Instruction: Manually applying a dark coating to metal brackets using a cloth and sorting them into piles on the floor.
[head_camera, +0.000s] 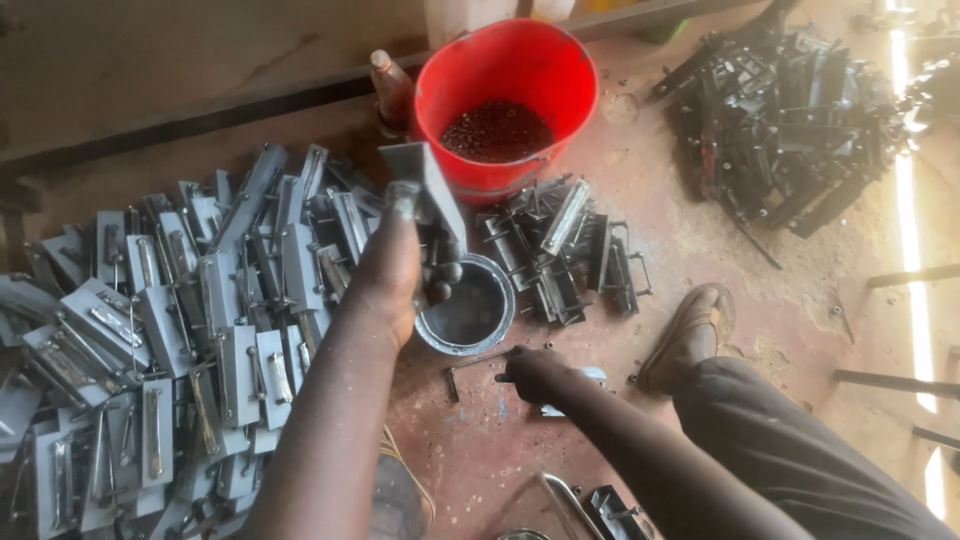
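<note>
My left hand (388, 265) is raised over the floor and grips a grey metal latch plate (428, 190), held upright above a small round tin (470, 310) with dark liquid inside. My right hand (535, 372) is low on the floor, closed on a flat grey metal piece (585, 376) next to a thin bent rod (470, 366). A big heap of grey latch plates (170, 330) lies to the left of my left arm. My right knee and sandalled foot (690, 335) are at the right.
A red bucket (505, 70) holding small dark parts stands behind the tin, with a brown bottle (392, 88) beside it. A small cluster of dark latches (565, 255) lies right of the tin. A dark pile of metal parts (790, 120) sits at the back right.
</note>
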